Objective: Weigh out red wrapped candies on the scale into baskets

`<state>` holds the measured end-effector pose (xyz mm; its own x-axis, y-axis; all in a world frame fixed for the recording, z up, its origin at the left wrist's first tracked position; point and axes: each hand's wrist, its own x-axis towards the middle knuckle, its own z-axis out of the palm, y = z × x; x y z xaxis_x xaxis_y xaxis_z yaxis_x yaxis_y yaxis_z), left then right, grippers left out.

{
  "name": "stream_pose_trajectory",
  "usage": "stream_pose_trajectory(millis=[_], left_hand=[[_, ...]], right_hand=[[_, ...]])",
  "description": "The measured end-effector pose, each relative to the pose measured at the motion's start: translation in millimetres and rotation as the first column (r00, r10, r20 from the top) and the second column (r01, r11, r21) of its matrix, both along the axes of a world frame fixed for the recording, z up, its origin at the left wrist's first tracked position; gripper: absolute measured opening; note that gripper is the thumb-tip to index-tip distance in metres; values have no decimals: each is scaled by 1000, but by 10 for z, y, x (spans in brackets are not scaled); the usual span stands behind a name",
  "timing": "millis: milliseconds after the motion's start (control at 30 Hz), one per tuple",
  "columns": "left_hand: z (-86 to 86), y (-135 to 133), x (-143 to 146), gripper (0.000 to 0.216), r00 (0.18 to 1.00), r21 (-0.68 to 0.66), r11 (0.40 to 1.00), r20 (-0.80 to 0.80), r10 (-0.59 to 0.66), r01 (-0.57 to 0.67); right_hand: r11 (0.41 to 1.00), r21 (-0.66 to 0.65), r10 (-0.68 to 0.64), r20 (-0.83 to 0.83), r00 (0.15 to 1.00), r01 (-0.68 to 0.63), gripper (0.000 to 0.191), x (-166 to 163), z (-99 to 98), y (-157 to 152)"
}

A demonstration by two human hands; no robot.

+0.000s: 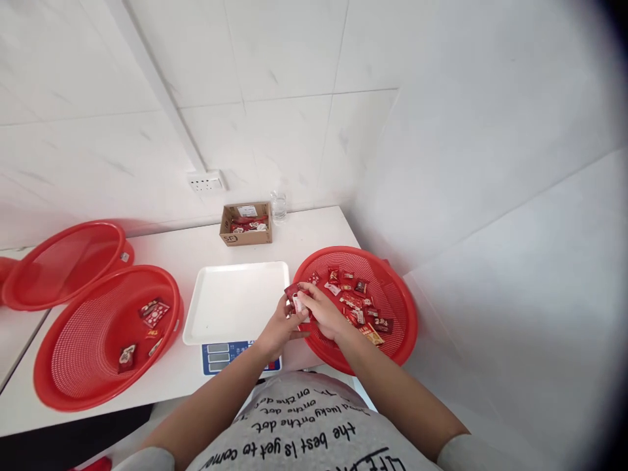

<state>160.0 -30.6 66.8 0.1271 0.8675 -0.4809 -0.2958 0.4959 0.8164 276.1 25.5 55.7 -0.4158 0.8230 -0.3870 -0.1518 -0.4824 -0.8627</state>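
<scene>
Both of my hands meet over the left rim of a red mesh basket [400,297] at the right of the white table. My left hand [280,325] and my right hand [321,312] are closed together on small red snack packets [294,294]. Several more red packets [358,302] lie loose inside that basket. Just left of my hands sits a digital scale with a white weighing tray [235,301], nothing on it.
Another red basket [63,347] at the left holds a few packets [153,313]. A further red basket [63,258] sits behind it. A small cardboard box [246,224] with packets and a clear glass [279,206] stand by the wall under a socket [206,181].
</scene>
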Motion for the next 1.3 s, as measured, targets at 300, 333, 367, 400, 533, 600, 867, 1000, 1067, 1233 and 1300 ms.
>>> stream_pose_trajectory(millis=[300,333,367,400,533,600,867,1000,1067,1233,1300], left_hand=[[-19,-159,-665,54,987,-63,987,-75,142,-147],[-20,-170,-734,54,983,-57,985,-99,154,-160],[-23,-175,-803,54,978,-46,983,-124,169,-176],[-32,-175,-870,53,971,-33,980,-146,187,-194],[-126,-155,-1119,59,937,-7,962,-230,262,-271],[-204,-167,-1229,68,901,4,962,-349,258,-273],[-473,-385,-1568,58,274,229,932,-950,150,282],[-536,-395,-1615,48,58,177,807,-983,174,563],[-551,-383,-1639,41,27,173,782,-980,195,599],[-530,-383,-1728,31,-29,184,771,-967,253,609],[-520,-385,-1723,35,-36,176,750,-966,257,638]], right_hand=[[965,-120,224,-75,972,-232,47,-473,63,-40],[961,-127,242,-55,969,-248,49,-532,53,-53],[958,-126,256,-32,966,-258,51,-590,35,-66],[957,-116,265,-7,964,-265,53,-645,10,-76],[966,-10,256,113,960,-257,56,-810,-143,-97],[961,124,207,265,942,-246,56,-851,-233,-110],[718,412,57,768,638,-561,54,-921,-359,-369],[673,325,104,848,520,-664,58,-993,-326,-490],[680,298,112,861,496,-670,56,-1014,-309,-520],[721,320,50,861,507,-614,51,-970,-284,-584],[728,365,-20,858,514,-580,48,-903,-306,-626]])
